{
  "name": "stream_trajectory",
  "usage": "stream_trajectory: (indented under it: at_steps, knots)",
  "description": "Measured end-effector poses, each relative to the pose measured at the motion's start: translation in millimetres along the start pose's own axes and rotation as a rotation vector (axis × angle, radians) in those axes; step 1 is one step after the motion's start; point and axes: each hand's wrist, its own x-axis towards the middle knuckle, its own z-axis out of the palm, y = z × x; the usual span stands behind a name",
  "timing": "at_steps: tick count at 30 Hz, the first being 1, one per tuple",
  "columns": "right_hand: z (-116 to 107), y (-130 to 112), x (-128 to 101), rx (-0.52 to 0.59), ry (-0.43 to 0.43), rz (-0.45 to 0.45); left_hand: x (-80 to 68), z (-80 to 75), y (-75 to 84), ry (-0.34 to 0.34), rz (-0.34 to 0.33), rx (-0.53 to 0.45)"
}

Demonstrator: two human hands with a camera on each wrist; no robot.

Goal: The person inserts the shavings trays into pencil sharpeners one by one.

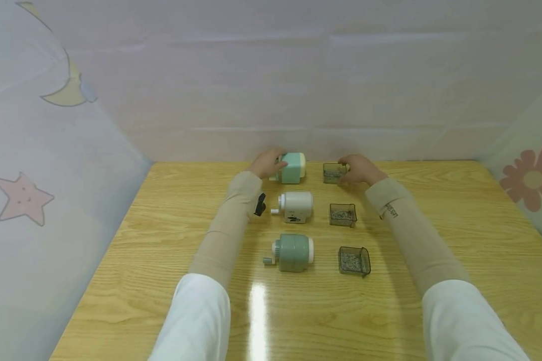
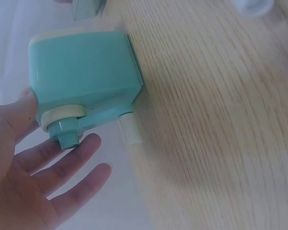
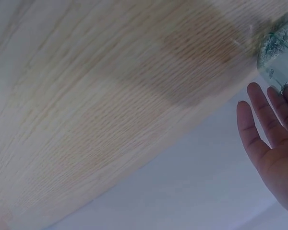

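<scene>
Left grip: released, fingers straight, laid against the crank end of the mint sharpener, apparently to steady it on the desk.
Right grip: fingers extended, touching the far shavings tray; closure cannot be told.
Nearer than both grips: white sharpener, green sharpener, two further trays.
Obscured: tray cut off in the right wrist view.
</scene>
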Motion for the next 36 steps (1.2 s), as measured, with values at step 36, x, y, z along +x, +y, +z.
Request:
stream_trajectory:
  at_steps: [36]
  knots:
    - [3, -21, 14, -0.015, -0.002, -0.026, 5.3, 3.4, -5.5, -0.001, -0.017, -0.023]
